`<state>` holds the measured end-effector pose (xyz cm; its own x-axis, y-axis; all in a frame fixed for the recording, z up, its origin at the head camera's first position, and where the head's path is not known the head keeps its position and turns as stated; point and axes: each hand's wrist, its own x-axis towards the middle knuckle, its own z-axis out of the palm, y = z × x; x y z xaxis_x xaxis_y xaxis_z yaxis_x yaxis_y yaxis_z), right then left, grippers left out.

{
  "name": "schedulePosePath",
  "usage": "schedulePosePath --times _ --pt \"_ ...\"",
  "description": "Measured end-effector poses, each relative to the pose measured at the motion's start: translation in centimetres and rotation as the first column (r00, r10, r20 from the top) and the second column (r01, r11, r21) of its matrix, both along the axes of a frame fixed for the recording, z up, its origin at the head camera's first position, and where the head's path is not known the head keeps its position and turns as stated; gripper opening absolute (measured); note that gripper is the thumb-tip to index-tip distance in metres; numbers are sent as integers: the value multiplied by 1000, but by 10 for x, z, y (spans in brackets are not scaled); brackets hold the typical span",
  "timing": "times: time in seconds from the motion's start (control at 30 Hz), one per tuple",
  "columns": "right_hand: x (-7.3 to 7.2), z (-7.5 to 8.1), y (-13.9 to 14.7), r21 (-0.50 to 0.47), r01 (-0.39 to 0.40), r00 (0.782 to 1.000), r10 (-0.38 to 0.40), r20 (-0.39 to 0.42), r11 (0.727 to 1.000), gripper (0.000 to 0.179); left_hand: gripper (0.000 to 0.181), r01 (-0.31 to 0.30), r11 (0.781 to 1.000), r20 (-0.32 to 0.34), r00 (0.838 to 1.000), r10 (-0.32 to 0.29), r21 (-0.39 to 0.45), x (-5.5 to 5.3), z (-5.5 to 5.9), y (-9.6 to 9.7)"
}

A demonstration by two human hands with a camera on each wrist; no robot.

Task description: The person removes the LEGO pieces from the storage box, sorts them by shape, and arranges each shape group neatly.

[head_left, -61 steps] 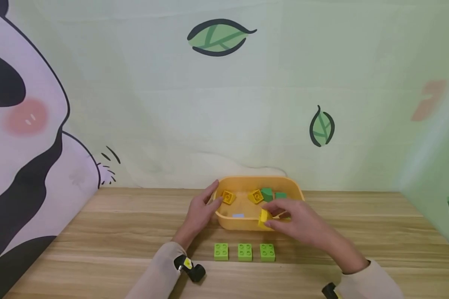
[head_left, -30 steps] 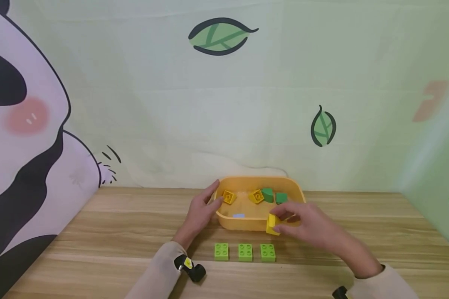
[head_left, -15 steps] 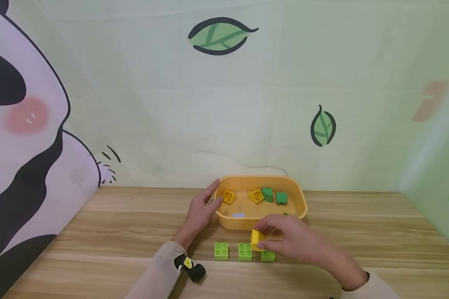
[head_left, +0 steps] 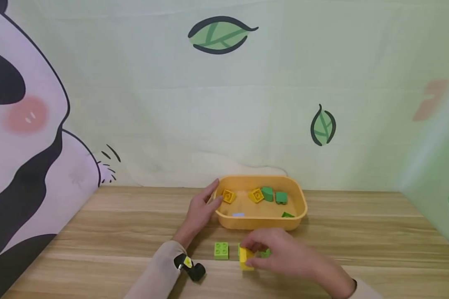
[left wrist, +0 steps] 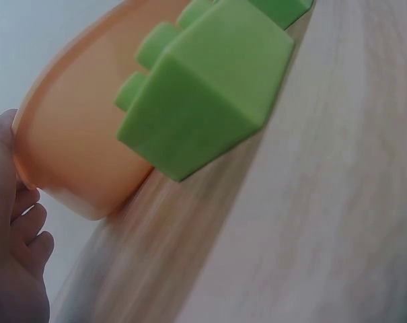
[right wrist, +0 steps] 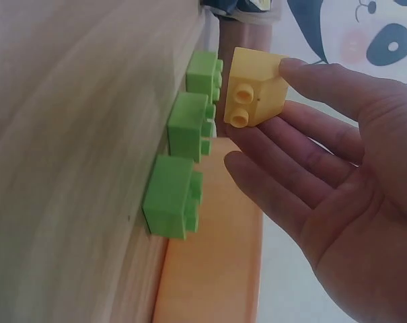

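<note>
Head view: the orange tray (head_left: pixel 260 224) is gripped at one end by the left hand (head_left: pixel 199 212), fingers curled, while work has been shifted by the right hand (head_left: pixel 286 254) from tray to light-green bricks (head_left: pixel 221 251), near whose middle one the yellow brick (head_left: pixel 244 258) is pinched between thumb and fingers.

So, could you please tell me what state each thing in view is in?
bin, upright, on the table
left hand, gripping bin
yellow brick, held off the table
right hand, pinching the yellow brick
light green bricks, in a row, studs up
other yellow bricks, in bin, undersides showing
dark green bricks, lying in bin
blue patch, in bin, unclear what
</note>
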<state>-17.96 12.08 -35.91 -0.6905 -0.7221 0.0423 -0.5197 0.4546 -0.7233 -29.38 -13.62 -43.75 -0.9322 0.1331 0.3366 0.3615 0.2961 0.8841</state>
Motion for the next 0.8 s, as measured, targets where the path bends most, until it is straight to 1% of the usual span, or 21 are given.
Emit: schedulePosePath --times 0.13,0.23,0.43,0.63,0.8 --pt "2 -3 -2 -11 -40 999 40 -16 999 28 59 2 1000 2 1000 -2 13 0 0 0" --pt "4 -7 -4 -4 -47 998 47 -31 999 25 58 -1 1000 7 1000 1 22 0 1 0" --pt "5 -11 -8 36 -30 1000 31 -1 999 23 57 -2 1000 17 1000 2 16 -1 0 0" --pt "6 -14 -9 43 -75 997 75 -2 996 27 58 3 1000 10 1000 -3 19 -1 0 0" --pt "5 -15 -11 48 -108 993 106 44 993 22 58 7 1000 6 1000 -7 23 0 1 0"
